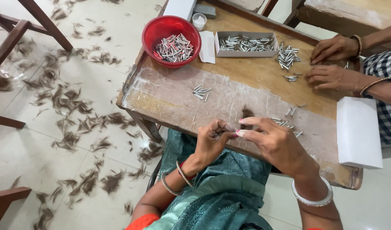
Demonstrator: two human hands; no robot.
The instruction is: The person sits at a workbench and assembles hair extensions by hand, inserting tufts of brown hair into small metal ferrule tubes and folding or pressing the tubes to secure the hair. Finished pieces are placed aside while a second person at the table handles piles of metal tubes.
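Teal patterned cloth [221,191] over the lap fills the near edge of the view. Left hand [210,142], thin bangles at the wrist, fingers curled and pressed together at the tips; right hand [274,142], white bangle at the wrist, thumb and forefinger closed toward the left fingertips. Both appear to pinch a small dark tuft of hair [246,114] at the table's near edge; the exact grip cannot be made out.

Left to right: pale tiled floor [55,106] strewn with brown hair clippings; worn wooden table [170,100]; red round plastic bowl [171,41] of short silver metal tubes at the far left corner; small loose cluster of the same tubes [201,92] mid-table; shallow white cardboard box [245,44] holding more tubes; another loose pile [287,56] just beside it; a second person's two hands [332,64] resting on the table far right; closed white box [358,132] at the right edge
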